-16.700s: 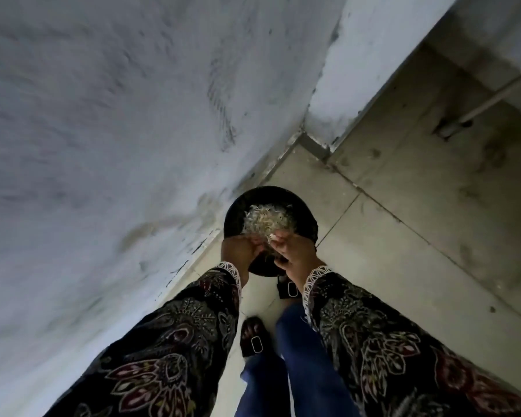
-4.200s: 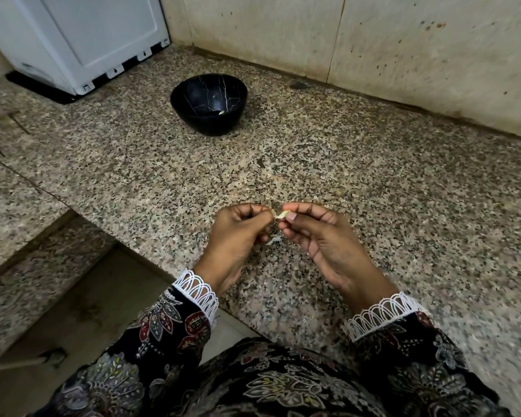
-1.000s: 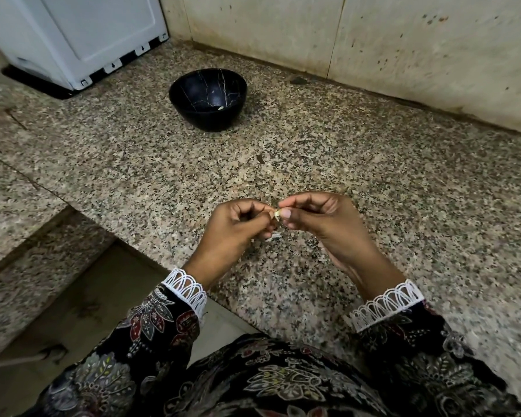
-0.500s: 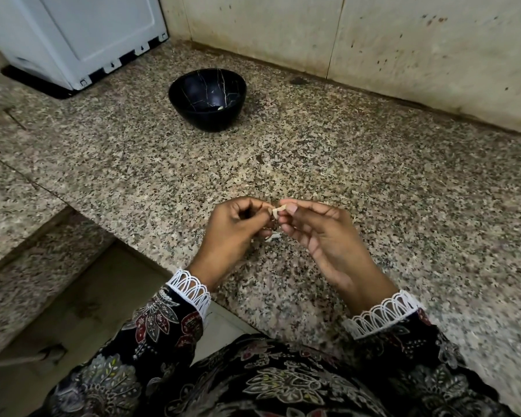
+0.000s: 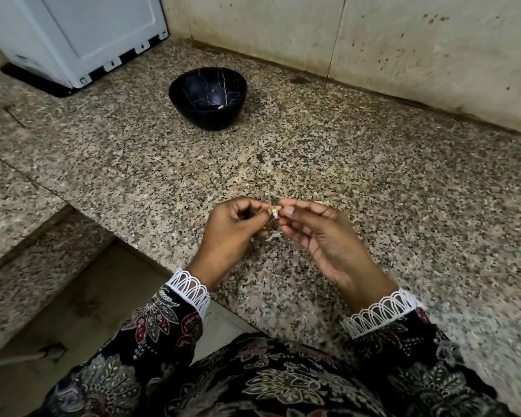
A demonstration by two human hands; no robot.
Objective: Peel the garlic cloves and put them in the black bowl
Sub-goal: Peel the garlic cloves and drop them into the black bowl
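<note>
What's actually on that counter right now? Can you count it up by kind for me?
Black bowls: 1
Garlic cloves: 2, one pinched between both hands, one in the bowl
White appliances: 1
Total: 4

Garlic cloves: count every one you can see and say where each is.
2. One garlic clove is pinched between the left hand and right hand; one pale clove lies inside the black bowl. The hands may hide more.
</note>
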